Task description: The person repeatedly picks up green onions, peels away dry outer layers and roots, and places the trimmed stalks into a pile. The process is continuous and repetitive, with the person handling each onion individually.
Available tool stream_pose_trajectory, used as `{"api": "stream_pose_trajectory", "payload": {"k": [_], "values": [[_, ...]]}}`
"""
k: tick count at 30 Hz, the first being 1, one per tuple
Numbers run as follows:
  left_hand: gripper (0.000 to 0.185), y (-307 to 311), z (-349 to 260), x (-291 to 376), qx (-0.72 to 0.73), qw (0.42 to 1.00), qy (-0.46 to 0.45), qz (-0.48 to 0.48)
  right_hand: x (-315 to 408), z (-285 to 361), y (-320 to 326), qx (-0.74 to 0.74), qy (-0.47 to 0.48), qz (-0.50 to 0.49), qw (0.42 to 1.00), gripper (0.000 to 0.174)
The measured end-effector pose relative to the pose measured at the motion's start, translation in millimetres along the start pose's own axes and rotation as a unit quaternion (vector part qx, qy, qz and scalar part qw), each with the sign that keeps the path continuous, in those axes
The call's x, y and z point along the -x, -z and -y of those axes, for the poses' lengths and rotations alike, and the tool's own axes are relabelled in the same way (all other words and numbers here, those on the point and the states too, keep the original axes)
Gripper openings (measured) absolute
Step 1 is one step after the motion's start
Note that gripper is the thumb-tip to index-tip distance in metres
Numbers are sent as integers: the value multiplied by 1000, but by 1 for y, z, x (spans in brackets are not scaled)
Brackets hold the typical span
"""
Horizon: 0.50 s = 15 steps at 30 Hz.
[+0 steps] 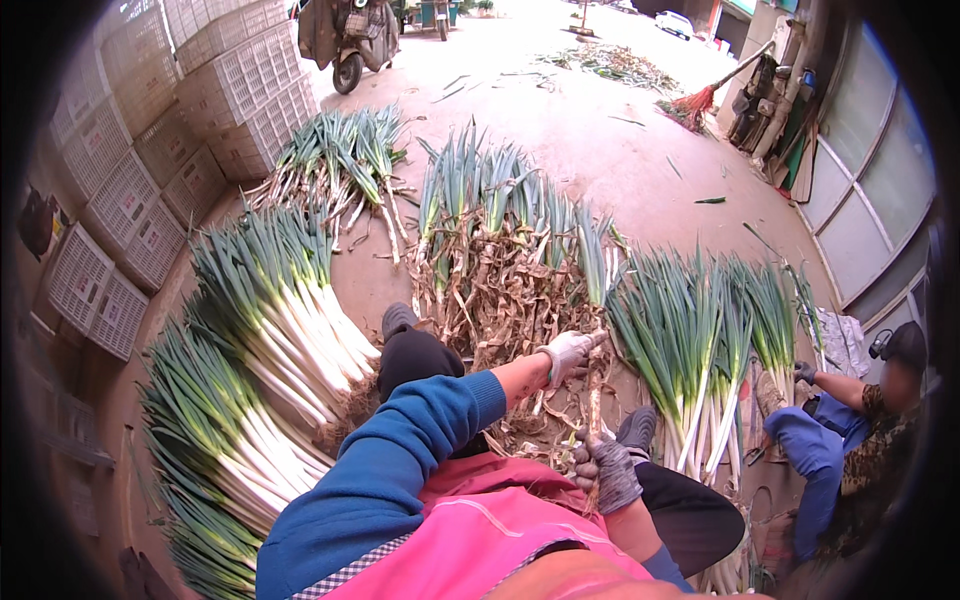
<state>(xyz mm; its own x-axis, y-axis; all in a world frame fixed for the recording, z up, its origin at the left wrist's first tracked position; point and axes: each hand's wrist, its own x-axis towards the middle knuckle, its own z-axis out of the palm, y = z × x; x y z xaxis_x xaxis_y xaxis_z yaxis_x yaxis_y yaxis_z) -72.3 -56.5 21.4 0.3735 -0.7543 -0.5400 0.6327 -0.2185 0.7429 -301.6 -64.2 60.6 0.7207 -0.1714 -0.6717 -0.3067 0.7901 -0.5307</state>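
Note:
In front of my body, an untrimmed long green onion [595, 382] stands nearly upright, its brown outer leaves still around the stalk. My right hand [609, 471], in a grey glove, is closed around its lower end, near the roots. Higher up, my left hand [566, 355] in a pale glove grips the stalk where dry leaves meet the green top. Beyond my hands lies a heap of unpeeled green onions [495, 262] with withered brown leaves. Peeled white-stemmed green onions [300, 322] are laid in rows to my left, and another peeled bunch [682, 352] lies to my right.
Stacked white plastic crates [124, 199] line the left wall. A co-worker [862, 427] sits at the right, one gloved hand at some onions. Another onion pile [337, 165] lies farther back. An electric scooter [352, 41] and a red broom [697, 105] stand beyond.

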Motion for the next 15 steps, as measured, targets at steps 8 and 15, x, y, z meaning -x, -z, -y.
{"api": "stream_pose_trajectory", "payload": {"k": [8, 15], "values": [[46, 20, -52, -6, 180, 973, -72, -122, 1, -24, 0, 327, 126, -28, 936, 18], [43, 47, -45, 5, 166, 976, -90, -113, -43, -49, 22, 585, 325, -62, 741, 40]]}}
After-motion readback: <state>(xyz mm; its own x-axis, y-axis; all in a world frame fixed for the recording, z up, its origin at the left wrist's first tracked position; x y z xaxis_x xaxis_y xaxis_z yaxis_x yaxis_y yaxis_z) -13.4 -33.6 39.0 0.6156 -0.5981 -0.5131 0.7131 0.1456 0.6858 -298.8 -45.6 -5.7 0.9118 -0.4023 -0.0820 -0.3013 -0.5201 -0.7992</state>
